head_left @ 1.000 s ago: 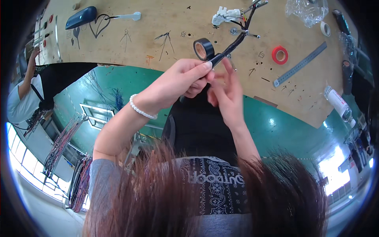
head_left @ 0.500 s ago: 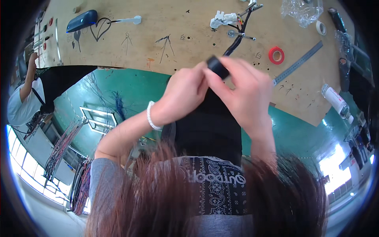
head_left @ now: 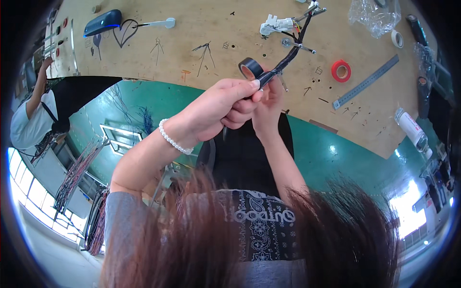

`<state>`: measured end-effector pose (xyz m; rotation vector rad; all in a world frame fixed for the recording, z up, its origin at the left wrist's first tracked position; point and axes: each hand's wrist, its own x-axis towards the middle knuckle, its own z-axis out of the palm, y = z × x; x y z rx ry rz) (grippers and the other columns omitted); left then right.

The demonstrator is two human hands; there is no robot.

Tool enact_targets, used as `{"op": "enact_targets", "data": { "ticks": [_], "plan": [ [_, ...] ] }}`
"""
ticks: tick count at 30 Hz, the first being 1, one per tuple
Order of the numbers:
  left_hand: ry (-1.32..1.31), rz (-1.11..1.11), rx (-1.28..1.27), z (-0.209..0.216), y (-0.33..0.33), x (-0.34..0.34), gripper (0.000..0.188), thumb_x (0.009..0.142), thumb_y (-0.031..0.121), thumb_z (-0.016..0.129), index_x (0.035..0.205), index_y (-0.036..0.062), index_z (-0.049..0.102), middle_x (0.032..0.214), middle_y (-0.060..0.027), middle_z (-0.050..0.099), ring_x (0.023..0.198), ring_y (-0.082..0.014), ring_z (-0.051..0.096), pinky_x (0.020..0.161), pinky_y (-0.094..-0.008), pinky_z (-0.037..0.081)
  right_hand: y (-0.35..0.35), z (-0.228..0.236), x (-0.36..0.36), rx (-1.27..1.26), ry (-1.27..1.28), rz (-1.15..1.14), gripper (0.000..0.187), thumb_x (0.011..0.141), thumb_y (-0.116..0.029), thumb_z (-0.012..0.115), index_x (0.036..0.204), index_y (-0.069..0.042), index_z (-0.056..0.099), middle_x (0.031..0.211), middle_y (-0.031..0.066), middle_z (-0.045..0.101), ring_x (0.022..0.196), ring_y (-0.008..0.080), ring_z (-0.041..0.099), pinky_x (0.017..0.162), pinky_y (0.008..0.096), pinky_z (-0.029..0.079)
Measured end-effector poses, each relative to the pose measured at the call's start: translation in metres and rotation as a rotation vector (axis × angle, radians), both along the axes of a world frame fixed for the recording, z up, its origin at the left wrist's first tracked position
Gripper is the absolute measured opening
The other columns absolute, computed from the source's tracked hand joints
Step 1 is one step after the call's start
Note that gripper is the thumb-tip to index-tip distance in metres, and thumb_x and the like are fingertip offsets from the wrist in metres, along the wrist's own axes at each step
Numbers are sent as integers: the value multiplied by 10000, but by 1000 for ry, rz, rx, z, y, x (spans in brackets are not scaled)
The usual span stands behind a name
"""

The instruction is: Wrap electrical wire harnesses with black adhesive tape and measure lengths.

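Note:
A wire harness (head_left: 289,58) wrapped in black tape slants down from the board toward me. My left hand (head_left: 233,102) is closed round its near end, thumb pressed along the top. Just beyond the thumb, a roll of black tape (head_left: 250,68) stands on edge against the harness's left side. My right hand (head_left: 267,109) is under and behind the harness, its fingers bent upward and partly hidden by the bundle and my left hand. What those fingers grip cannot be made out. White connectors (head_left: 277,25) and metal pegs (head_left: 307,49) sit along the harness's far part.
On the wooden board (head_left: 158,62) lie a red tape roll (head_left: 341,71), a steel ruler (head_left: 366,82), a white tape roll (head_left: 397,39), clear plastic wrap (head_left: 374,17) and a dark blue case (head_left: 103,23). A bottle (head_left: 412,130) is at the right edge. Another person (head_left: 36,117) is at far left.
Both hands were together round the black tape roll. Now my left hand grips the harness end, the roll is beyond it at the harness's left, and my right hand has moved left and underneath.

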<state>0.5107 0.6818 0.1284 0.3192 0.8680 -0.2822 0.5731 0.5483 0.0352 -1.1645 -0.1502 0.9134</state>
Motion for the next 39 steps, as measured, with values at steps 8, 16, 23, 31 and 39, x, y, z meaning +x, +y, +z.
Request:
{"op": "enact_targets", "data": {
  "ticks": [8,16,23,31,39],
  "plan": [
    [-29,-498,1354,-10,-21,5,241,1019,200,523,849,30,541,558,-99,541,467,-308,517,469,-400,401,-17,92,81,-549,-981,370,219,836,-176,790,946,-1,719,632,35,520,512,126,530,482,272,401],
    [-96,-337,1152,-16,-23,-1,239,1031,205,504,879,22,522,595,-72,506,433,-217,445,462,-377,396,47,99,89,-372,-1299,443,287,865,-286,747,982,-30,696,734,108,641,581,266,630,551,351,498],
    [-16,-43,74,3,-1,3,274,1077,290,436,878,112,493,621,120,253,484,-10,192,429,-214,150,-40,26,20,-245,91,59,373,965,-13,618,1320,-18,505,963,86,663,603,87,585,498,226,450],
    [29,19,-94,13,4,9,247,1062,241,442,873,105,525,625,113,293,483,-14,215,424,-198,179,-4,22,3,-101,29,15,506,940,26,632,1415,-31,469,973,52,641,613,57,548,492,210,429],
    [2,-325,591,-3,6,3,299,1048,252,475,850,36,534,589,28,411,477,-104,356,457,-280,315,-17,96,78,-604,-770,244,165,843,-93,768,994,-30,748,540,0,485,461,92,471,478,251,387]
  ]
}}
